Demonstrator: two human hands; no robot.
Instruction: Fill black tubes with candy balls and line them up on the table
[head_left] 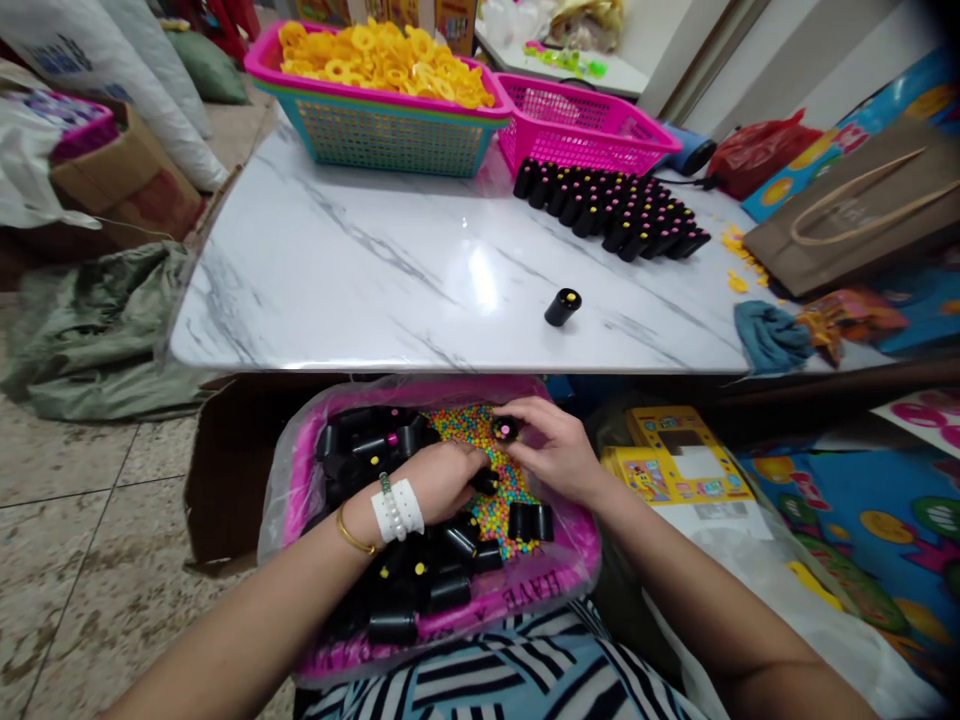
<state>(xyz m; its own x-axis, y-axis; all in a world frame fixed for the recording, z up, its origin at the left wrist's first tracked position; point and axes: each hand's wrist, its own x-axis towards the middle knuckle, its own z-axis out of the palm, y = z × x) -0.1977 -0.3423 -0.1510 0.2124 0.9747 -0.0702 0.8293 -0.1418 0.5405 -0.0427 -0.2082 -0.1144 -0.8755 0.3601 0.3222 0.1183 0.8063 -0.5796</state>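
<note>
In the pink basket [585, 560] on my lap, lined with clear plastic, lie many small coloured beads [491, 515] and loose black cylinders [394, 625]. My right hand [555, 445] grips one upright black cylinder [505, 430] between thumb and fingers, its pink centre facing up. Over the beads, my left hand [442, 475] is closed with its fingers pointing down, and a dark cylinder [486, 482] shows at its fingertips. Two black cylinders [529, 522] lie together below my right hand.
On the marble-patterned table [337, 290] stands a lone black cylinder [562, 307], with rows of black cylinders [611, 210] behind it. A stacked basket [390, 140] of yellow pieces [382, 65] and a pink basket [589, 125] stand farther back. A paper bag [862, 210] is at right.
</note>
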